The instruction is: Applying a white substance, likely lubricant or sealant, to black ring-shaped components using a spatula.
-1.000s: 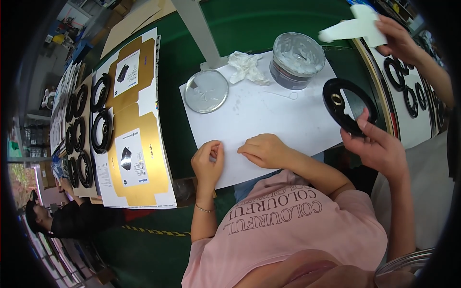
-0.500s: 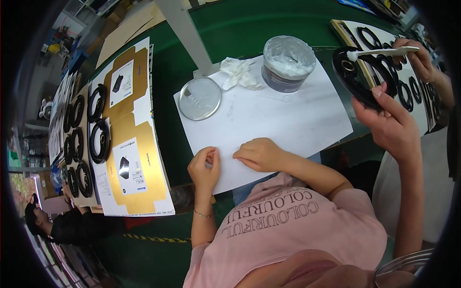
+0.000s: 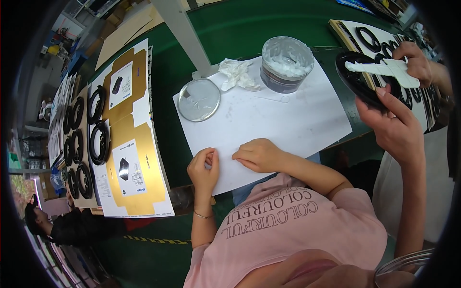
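Observation:
My left hand (image 3: 203, 167) rests at the near left edge of a white paper sheet (image 3: 307, 120), fingers curled toward the thumb, with nothing visible in them. To its right, my right hand (image 3: 259, 154) lies on the sheet with its fingers bent together; no object shows in it. Farther back on the sheet stands a clear tub (image 3: 283, 84) of whitish grease. A round clear lid (image 3: 199, 100), crumpled white tissue (image 3: 237, 74) and a thin looped wire (image 3: 284, 100) lie about it.
At right, a co-worker's hands hold a black ring (image 3: 349, 80) and a white spatula (image 3: 396, 71). More black rings (image 3: 368, 39) lie on a board behind. On the left are several black rings (image 3: 99, 142) beside printed gold card (image 3: 149, 187). A grey post (image 3: 180, 33) rises behind the sheet.
The co-worker's spatula has turned its broad side into view across the black ring, and the ring has shifted slightly right and down. My hands have stayed where they were.

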The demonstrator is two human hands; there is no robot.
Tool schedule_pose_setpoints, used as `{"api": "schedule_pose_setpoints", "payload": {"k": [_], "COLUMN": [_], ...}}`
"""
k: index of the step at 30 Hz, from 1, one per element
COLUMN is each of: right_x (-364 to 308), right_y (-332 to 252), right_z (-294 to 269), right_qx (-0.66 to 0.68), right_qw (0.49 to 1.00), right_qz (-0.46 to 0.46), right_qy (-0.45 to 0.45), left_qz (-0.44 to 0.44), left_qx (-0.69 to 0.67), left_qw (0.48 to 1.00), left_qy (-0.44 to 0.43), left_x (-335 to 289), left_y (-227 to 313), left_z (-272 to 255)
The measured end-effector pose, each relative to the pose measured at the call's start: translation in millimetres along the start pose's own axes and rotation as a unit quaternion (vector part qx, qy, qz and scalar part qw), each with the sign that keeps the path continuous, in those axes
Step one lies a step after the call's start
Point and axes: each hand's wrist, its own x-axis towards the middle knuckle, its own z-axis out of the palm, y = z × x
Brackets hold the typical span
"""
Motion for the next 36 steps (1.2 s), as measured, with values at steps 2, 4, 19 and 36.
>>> {"api": "schedule_pose_setpoints", "payload": {"k": [2, 4, 19, 36], "right_x": [0.2, 0.4, 0.7, 1.5], "right_y": [0.0, 0.1, -0.3, -1.8], "right_z": [-0.2, -0.4, -0.3, -1.7], "right_qx": [0.001, -0.001, -0.002, 0.006], "right_qw": [1.000, 1.000, 1.000, 1.000], "right_qz": [0.000, -0.002, -0.001, 0.012], "right_qy": [-0.001, -0.002, 0.000, -0.007], "left_qz": [-0.001, 0.000, -0.005, -0.001], "left_qx": [-0.001, 0.000, 0.008, -0.004], "left_qw": [1.000, 1.000, 1.000, 1.000], "left_qy": [0.000, -0.001, -0.019, -0.002], "left_x": [0.2, 0.3, 1.0, 0.5], "left_y": [0.3, 0.9, 3.5, 1.3], "left_z": [-0.2, -0.6, -3.0, -1.3]}}
